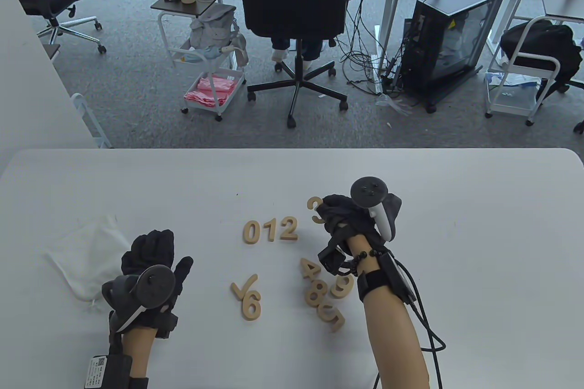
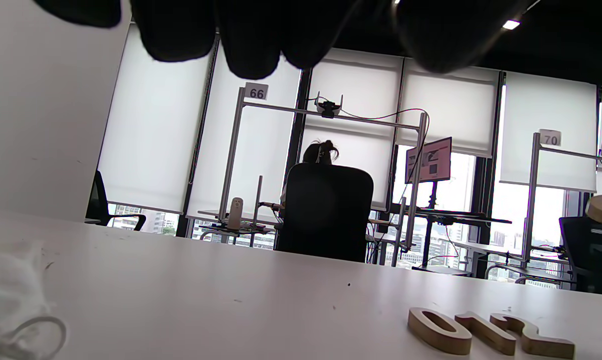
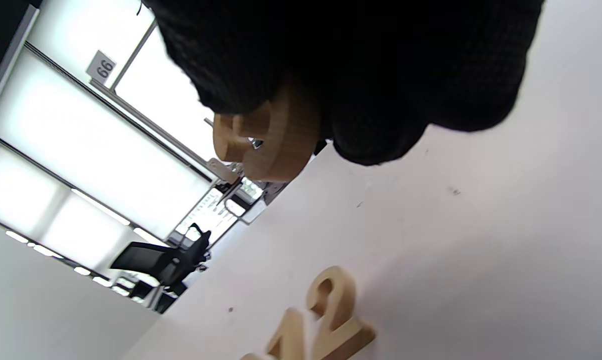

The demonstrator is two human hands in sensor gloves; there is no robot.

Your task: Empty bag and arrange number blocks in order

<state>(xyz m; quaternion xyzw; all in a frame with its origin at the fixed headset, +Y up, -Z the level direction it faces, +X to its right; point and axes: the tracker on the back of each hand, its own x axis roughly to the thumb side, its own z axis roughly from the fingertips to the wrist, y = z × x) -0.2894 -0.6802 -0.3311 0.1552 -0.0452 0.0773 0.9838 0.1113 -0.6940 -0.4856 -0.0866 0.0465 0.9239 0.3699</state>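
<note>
Wooden blocks 0 (image 1: 251, 231), 1 (image 1: 272, 230) and 2 (image 1: 288, 228) lie in a row at the table's middle; they also show in the left wrist view (image 2: 486, 332). My right hand (image 1: 340, 218) grips the wooden 3 (image 1: 315, 210) just right of the 2 and holds it above the table; the right wrist view shows the 3 (image 3: 271, 137) between the gloved fingers. Loose blocks lie nearer me: a 7 (image 1: 244, 287), 6 (image 1: 251, 305), 4 (image 1: 310, 269), 8 (image 1: 315, 293), 9 (image 1: 343, 285) and 5 (image 1: 332, 314). My left hand (image 1: 153, 256) rests flat and empty beside the white bag (image 1: 86, 254).
The white table (image 1: 456, 234) ends at its far edge, with office chairs, carts and a computer tower on the floor beyond. My right forearm and its cable (image 1: 426, 329) lie right of the loose blocks.
</note>
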